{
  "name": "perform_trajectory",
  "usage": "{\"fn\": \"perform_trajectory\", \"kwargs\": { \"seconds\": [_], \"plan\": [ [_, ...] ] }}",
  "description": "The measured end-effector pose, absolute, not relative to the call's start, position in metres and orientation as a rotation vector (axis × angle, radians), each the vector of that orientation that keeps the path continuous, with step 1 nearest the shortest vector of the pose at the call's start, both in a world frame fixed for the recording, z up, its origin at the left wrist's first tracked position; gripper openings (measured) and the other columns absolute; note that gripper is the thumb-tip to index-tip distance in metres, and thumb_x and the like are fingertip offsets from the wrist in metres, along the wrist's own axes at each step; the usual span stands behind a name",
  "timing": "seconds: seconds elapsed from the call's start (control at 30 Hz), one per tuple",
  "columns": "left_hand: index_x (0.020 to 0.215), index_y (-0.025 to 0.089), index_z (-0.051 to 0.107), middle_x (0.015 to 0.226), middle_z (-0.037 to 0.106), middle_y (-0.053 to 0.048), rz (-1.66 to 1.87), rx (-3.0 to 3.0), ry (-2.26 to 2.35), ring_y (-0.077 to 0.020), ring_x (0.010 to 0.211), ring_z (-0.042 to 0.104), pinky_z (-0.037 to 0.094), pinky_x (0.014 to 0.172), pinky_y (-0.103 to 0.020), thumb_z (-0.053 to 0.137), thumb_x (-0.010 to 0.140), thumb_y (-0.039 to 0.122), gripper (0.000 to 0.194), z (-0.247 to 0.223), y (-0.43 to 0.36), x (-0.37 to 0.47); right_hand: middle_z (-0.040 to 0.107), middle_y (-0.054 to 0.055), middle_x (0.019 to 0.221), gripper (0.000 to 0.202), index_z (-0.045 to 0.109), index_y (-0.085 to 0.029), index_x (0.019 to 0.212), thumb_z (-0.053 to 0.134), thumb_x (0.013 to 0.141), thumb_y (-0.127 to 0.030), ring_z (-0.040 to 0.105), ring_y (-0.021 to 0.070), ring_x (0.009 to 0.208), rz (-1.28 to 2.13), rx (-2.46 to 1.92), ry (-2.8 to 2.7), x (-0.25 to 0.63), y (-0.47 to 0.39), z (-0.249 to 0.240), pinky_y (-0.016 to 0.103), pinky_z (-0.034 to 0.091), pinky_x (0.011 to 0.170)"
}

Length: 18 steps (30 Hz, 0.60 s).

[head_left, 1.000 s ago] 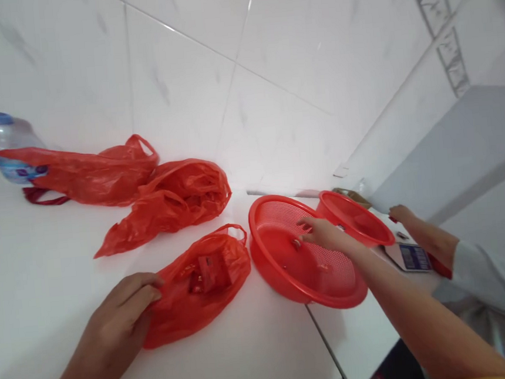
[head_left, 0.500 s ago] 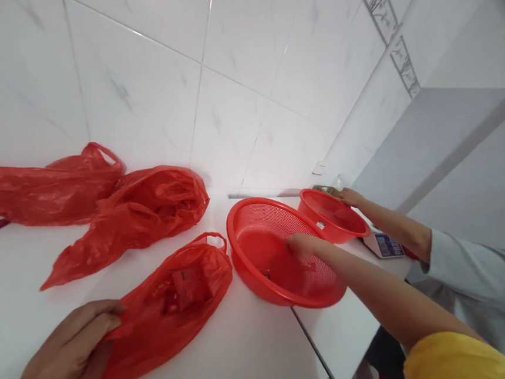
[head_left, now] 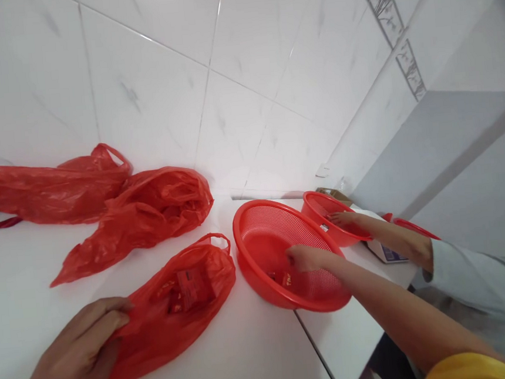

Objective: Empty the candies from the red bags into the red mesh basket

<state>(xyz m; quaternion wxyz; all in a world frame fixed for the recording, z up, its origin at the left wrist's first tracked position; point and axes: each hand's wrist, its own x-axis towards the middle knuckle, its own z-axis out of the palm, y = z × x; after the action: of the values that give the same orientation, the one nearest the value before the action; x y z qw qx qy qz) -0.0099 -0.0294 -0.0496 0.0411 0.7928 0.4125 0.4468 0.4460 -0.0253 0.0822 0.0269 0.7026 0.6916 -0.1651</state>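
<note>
My left hand (head_left: 86,339) is closed on the edge of a thin red plastic bag (head_left: 159,339), which lies on its side on the white table. Through its film a small red packet (head_left: 194,288) with print shows. Just to the right of the bag stands a large red plastic colander (head_left: 267,288) with mesh walls. Inside it is my right hand (head_left: 305,258), its arm in a yellow sleeve. The fingers are curled, and their tips are hidden, so I cannot make out what they hold. Below them a small red packet (head_left: 287,279) with gold print lies on the colander's floor.
Behind lie more red plastic bags (head_left: 164,191) along the tiled wall (head_left: 151,92). At right, another person's hand (head_left: 346,219) reaches into a second red colander (head_left: 309,208). Beyond is a scale-like device (head_left: 391,254). A seam (head_left: 314,343) runs across the white tabletop (head_left: 250,361).
My view has shifted slightly, and my right hand has moved a little inside the colander. The other person's hand has gone from the second colander's far rim to its inside.
</note>
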Motion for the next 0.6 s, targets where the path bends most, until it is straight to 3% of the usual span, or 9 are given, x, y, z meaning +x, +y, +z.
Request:
{"fn": "perform_trajectory", "kwargs": {
  "seconds": [0.1,0.2,0.3,0.5,0.6],
  "plan": [
    [0.088,0.034,0.054,0.102,0.062,0.000,1.371,2.433,1.272,-0.0227,0.090,0.061,0.053,0.074,-0.041,0.043,0.081,0.016,0.022,-0.048,-0.031,-0.010,0.053,-0.005,0.060,0.014,0.058,-0.018,0.064,0.065,0.066,-0.007,0.045,0.0084,0.056,-0.542,2.129,2.112,0.441,-0.027,0.089,0.024,0.034,0.056],
    [0.089,0.034,0.054,0.103,0.062,0.000,1.395,2.436,1.263,-0.0227,0.091,0.061,0.053,0.075,-0.040,0.043,0.081,0.016,0.022,-0.048,-0.031,-0.010,0.056,-0.004,0.065,0.016,0.061,-0.019,0.076,0.070,0.063,-0.017,0.048,0.0104,0.055,-0.602,2.090,2.004,0.433,-0.032,0.086,0.025,0.035,0.053],
    [0.089,0.033,0.055,0.103,0.062,0.000,1.399,2.432,1.266,-0.0224,0.093,0.061,0.052,0.077,-0.038,0.043,0.081,0.016,0.023,-0.049,-0.030,-0.009,0.059,-0.002,0.072,0.026,0.060,-0.020,0.086,0.071,0.064,-0.029,0.053,0.0135,0.060,-0.613,2.074,1.921,0.423,-0.038,0.083,0.026,0.037,0.053],
    [0.089,0.031,0.054,0.102,0.062,-0.001,1.396,2.472,1.233,-0.0200,0.092,0.061,0.051,0.078,-0.033,0.044,0.081,0.013,0.023,-0.050,-0.030,-0.009,0.054,-0.003,0.066,0.010,0.054,-0.019,0.068,0.062,0.067,-0.014,0.049,0.0120,0.060,-0.560,2.037,1.923,0.408,-0.041,0.098,0.025,0.032,0.052],
    [0.090,0.029,0.054,0.104,0.060,-0.002,1.375,2.496,1.244,-0.0190,0.094,0.060,0.049,0.080,-0.031,0.043,0.080,0.012,0.022,-0.047,-0.032,-0.008,0.056,-0.004,0.069,0.013,0.055,-0.022,0.074,0.065,0.067,-0.019,0.048,0.0111,0.059,-0.597,2.059,1.923,0.393,-0.043,0.107,0.024,0.033,0.051]
  ]
}}
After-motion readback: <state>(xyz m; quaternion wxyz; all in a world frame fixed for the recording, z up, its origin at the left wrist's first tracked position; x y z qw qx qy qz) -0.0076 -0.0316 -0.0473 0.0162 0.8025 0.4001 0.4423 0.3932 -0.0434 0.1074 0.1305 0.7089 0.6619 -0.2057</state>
